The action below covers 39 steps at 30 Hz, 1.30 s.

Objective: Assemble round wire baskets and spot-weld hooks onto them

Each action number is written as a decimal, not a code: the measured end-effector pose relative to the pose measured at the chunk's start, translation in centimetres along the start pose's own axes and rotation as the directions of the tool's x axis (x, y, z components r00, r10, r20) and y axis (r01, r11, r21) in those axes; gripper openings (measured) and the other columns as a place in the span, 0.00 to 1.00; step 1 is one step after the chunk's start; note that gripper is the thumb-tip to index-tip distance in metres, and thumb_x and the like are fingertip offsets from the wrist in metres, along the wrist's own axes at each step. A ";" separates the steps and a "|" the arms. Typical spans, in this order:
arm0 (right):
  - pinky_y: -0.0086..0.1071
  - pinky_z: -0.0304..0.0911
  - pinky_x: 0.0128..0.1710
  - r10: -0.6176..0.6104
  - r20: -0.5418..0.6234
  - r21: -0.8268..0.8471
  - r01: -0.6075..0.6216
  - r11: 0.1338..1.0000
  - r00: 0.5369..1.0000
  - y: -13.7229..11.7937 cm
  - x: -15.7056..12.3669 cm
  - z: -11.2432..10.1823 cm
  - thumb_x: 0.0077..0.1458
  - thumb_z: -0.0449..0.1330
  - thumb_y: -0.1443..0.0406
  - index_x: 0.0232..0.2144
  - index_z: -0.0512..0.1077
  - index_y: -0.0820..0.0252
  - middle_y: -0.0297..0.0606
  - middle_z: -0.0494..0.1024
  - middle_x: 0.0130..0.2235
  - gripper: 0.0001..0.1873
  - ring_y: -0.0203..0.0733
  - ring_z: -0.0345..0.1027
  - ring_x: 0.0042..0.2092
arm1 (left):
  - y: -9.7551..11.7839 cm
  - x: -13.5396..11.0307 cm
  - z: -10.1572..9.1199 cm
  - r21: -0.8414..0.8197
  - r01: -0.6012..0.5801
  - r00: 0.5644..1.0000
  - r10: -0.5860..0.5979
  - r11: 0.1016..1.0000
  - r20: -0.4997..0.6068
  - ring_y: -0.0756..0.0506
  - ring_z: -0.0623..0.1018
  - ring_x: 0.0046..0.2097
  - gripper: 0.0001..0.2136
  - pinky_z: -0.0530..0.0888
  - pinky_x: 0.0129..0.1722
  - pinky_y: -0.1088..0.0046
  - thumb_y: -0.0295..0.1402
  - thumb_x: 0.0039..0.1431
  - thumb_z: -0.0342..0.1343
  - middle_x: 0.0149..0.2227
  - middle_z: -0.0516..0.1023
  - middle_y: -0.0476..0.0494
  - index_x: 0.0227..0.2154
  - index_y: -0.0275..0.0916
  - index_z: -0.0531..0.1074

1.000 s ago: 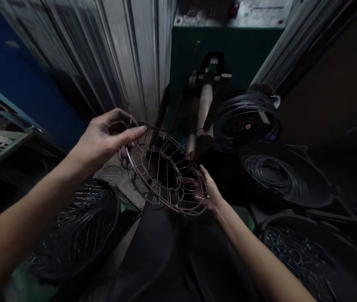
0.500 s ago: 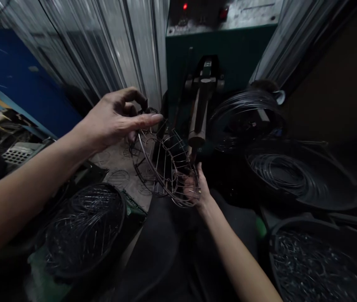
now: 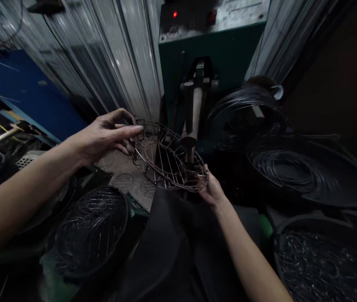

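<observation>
I hold a round wire guard (image 3: pixel 165 157), a rusty-brown grille of rings and radial spokes, between both hands. My left hand (image 3: pixel 107 136) pinches its far left rim with thumb and fingers. My right hand (image 3: pixel 209 188) grips the near right rim from below. The guard lies nearly flat, tilted a little, under the vertical electrode arm (image 3: pixel 191 113) of a green welding machine (image 3: pixel 228 50); the arm's tip appears to meet the grille near its right side.
A black tub of short wire pieces (image 3: pixel 93 226) sits at lower left. Coils of dark wire (image 3: pixel 279 167) lie to the right, another tub of wire bits (image 3: pixel 323 260) at lower right. Corrugated metal wall (image 3: pixel 112 63) behind. My dark lap (image 3: pixel 178 247) is below the guard.
The guard has swung from steeply tilted to nearly flat and moved under the machine's arm. My left hand dropped lower along the rim; my right hand stayed on the near edge.
</observation>
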State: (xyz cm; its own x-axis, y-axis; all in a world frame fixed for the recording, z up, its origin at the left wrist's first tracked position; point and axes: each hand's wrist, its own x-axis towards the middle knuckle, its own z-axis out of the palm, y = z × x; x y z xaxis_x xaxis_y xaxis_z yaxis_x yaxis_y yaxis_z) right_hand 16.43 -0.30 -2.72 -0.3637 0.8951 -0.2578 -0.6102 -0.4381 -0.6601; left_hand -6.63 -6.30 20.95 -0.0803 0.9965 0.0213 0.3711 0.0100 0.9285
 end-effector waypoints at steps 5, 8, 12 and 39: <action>0.27 0.63 0.42 -0.245 -0.033 -0.129 0.239 0.962 0.969 0.7 -0.8 -0.1 0.40 0.68 0.63 0.36 0.72 0.55 0.29 0.76 0.37 0.17 0.34 0.68 0.40 | -1.0 -0.8 0.6 -0.002 -0.016 0.994 0.015 1.000 -0.107 0.53 0.74 0.22 0.11 0.71 0.20 0.78 0.33 0.48 0.63 0.22 0.71 0.51 0.30 0.37 0.67; 0.29 0.62 0.44 -0.315 -0.022 -0.217 0.303 0.928 0.949 0.5 -1.2 0.1 0.40 0.68 0.64 0.37 0.72 0.55 0.31 0.76 0.38 0.18 0.35 0.68 0.41 | -1.8 -2.0 0.6 -0.013 -0.026 0.992 0.024 1.000 -0.125 0.52 0.74 0.23 0.11 0.71 0.21 0.77 0.35 0.48 0.63 0.24 0.72 0.50 0.32 0.39 0.67; 0.30 0.63 0.38 -0.143 -0.033 -0.128 0.138 0.982 0.989 0.4 -1.8 0.6 0.41 0.67 0.61 0.37 0.70 0.54 0.30 0.76 0.35 0.18 0.37 0.70 0.37 | -1.8 -3.2 0.5 -0.026 -0.037 0.989 0.033 0.999 -0.146 0.51 0.74 0.23 0.11 0.70 0.21 0.77 0.36 0.48 0.63 0.24 0.73 0.50 0.32 0.40 0.67; 0.36 0.62 0.45 -0.354 0.006 -0.532 0.303 0.790 0.935 -2.2 -1.6 -0.3 0.38 0.69 0.58 0.36 0.70 0.54 0.33 0.75 0.35 0.21 0.41 0.69 0.40 | -12.8 -9.5 3.8 -0.278 -0.286 0.929 0.194 0.917 -0.317 0.51 0.77 0.31 0.11 0.75 0.34 0.75 0.33 0.52 0.60 0.33 0.76 0.49 0.37 0.42 0.66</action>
State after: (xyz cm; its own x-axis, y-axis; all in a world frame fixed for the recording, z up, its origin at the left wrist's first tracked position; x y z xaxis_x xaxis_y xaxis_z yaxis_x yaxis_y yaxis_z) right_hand 18.58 -0.70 -1.06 -0.1281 0.9918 -0.0030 -0.2179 -0.0310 -0.9755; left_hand -7.08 -15.55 7.48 -0.2958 0.9011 0.3171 0.1061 -0.2989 0.9484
